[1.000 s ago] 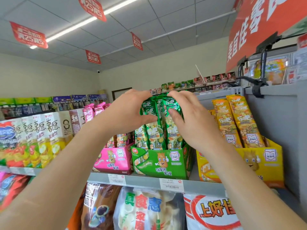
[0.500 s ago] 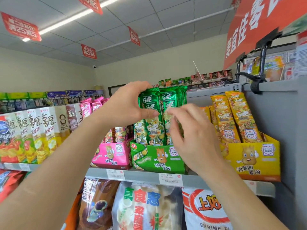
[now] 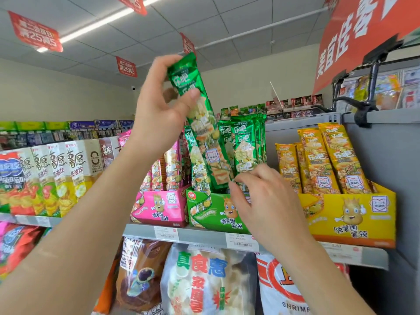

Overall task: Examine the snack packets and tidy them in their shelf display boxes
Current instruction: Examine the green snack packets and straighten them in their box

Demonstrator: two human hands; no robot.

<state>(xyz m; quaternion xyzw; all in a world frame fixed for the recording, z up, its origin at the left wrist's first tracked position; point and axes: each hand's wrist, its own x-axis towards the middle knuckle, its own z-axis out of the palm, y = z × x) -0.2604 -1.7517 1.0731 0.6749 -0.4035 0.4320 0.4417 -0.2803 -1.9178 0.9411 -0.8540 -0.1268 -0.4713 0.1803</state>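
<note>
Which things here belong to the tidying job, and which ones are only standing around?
Job: left hand, holding the lifted packet; right hand, seemingly pinching its lower end; green box; green packets in it; pink box; yellow box.
Not job: crisp bags; price tags; red signs.

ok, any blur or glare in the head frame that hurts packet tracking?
Head view: slight motion blur on the left hand and right hand; raised green packet print readable, mild foil sheen; ceiling strip light blown out; wide-angle bending toward the edges.
</note>
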